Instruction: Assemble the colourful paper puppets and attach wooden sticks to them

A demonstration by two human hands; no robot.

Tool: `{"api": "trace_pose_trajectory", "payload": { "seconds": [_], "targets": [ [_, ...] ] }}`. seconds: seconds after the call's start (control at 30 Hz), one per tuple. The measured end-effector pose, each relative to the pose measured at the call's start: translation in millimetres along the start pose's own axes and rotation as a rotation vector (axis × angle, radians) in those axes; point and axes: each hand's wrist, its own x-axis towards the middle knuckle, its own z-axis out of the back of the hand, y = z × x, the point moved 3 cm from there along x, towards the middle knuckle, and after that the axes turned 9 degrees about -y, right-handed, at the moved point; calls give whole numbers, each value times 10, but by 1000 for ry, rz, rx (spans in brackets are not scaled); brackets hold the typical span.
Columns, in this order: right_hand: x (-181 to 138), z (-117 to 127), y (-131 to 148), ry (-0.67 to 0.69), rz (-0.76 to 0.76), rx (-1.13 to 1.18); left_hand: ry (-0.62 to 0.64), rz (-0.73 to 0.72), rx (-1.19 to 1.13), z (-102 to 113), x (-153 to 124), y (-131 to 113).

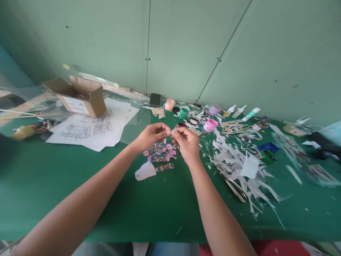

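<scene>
Both my hands meet above the middle of the green table (80, 177). My left hand (152, 136) and my right hand (186, 142) are closed in pinches, fingertips almost touching, holding a tiny piece too small to name. Right under them lies a pile of colourful printed cutouts (160, 153). A white paper cutout with a patterned strip (151, 170) lies nearer to me.
Scissors (234, 186) lie in a heap of white paper scraps (239, 163) at the right. Small paint pots (210, 124), glue bottles (237, 111) and wooden sticks line the back. An open cardboard box (80, 96) sits on printed sheets (90, 129) at the left.
</scene>
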Motion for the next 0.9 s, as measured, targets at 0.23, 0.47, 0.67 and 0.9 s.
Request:
{"api": "trace_pose_trajectory", "payload": {
  "seconds": [0.23, 0.47, 0.67, 0.9],
  "targets": [
    [-2, -65, -69, 118, -281, 208, -83, -107, 12, -7, -5, 26],
    [-35, -98, -77, 180, -423, 340, -188, -253, 283, 30, -43, 52],
    [-45, -113, -103, 172, -422, 319, -205, -326, 473, 37, -75, 16],
    [-62, -156, -104, 159, -471, 353, -171, -326, 500, 51, -95, 60]
  ]
}}
